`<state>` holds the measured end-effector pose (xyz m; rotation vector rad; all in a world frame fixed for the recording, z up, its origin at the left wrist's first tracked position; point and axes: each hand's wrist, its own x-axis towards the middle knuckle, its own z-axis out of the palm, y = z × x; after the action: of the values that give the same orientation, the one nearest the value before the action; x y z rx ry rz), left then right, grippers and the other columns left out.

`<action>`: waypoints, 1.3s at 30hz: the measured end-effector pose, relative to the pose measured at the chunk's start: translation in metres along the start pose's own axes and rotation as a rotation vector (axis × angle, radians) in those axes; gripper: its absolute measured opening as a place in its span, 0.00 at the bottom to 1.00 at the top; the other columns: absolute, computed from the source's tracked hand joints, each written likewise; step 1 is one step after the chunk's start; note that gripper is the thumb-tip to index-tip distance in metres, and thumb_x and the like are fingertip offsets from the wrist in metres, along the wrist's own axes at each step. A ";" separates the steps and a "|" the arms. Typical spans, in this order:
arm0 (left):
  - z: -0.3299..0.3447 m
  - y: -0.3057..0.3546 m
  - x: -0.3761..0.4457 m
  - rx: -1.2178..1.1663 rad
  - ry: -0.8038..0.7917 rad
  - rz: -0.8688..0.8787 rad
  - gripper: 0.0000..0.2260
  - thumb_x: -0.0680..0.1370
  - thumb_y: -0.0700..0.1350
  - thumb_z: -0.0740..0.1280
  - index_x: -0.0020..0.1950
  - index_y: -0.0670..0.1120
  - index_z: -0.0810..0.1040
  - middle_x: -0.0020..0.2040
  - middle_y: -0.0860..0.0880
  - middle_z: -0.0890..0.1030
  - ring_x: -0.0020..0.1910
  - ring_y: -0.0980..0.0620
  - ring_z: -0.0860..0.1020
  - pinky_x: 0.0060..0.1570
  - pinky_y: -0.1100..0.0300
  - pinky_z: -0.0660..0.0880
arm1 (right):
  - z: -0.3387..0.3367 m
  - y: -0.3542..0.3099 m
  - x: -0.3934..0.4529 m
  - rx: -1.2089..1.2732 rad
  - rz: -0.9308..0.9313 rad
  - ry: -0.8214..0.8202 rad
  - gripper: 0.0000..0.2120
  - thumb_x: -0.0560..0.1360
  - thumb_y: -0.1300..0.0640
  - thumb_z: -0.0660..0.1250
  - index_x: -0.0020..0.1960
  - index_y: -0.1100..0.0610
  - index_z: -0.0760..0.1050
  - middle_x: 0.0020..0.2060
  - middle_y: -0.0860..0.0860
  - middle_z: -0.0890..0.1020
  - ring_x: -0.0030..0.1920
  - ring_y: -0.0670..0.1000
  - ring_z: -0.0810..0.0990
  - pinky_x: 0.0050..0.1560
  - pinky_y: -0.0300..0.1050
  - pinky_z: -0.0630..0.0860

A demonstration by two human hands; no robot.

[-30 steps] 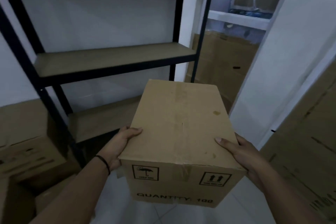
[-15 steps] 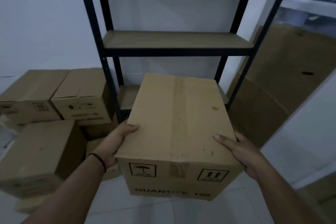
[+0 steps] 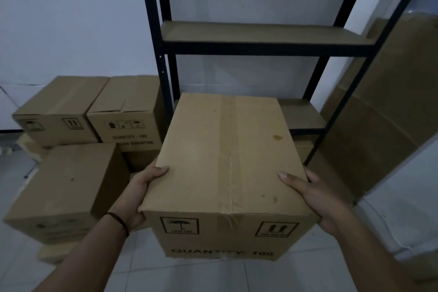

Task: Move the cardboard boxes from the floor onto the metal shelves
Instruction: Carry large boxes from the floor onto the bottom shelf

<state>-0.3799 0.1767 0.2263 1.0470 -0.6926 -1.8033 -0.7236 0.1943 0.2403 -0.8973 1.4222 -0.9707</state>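
A plain white wall [image 3: 78, 19] is seen behind everything, pale and unmarked. Below, a floor [image 3: 194, 275] of light tiles is laid, with grout lines visible near the bottom edge. At the right, large flat cardboard sheets [image 3: 384, 106] are leaned upright against a white panel [image 3: 403, 211]. A black wristband [image 3: 118, 221] is worn on the left wrist.

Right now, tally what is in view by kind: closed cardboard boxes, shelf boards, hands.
Closed brown cardboard boxes: 4, one held, three at left
Tan shelf boards: 2
Bare hands: 2
Total: 8
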 end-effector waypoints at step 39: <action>-0.115 -0.233 0.125 0.035 0.089 0.253 0.16 0.72 0.47 0.65 0.59 0.46 0.74 0.46 0.40 0.83 0.40 0.41 0.81 0.39 0.50 0.80 | -0.016 0.267 0.152 0.162 -0.195 -0.128 0.07 0.76 0.56 0.66 0.54 0.52 0.79 0.39 0.54 0.86 0.43 0.56 0.82 0.47 0.52 0.76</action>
<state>-0.4075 0.1608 -0.0605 1.0074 -0.7684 -1.5235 -0.7494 0.1531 -0.0638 -0.9714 1.1462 -1.1369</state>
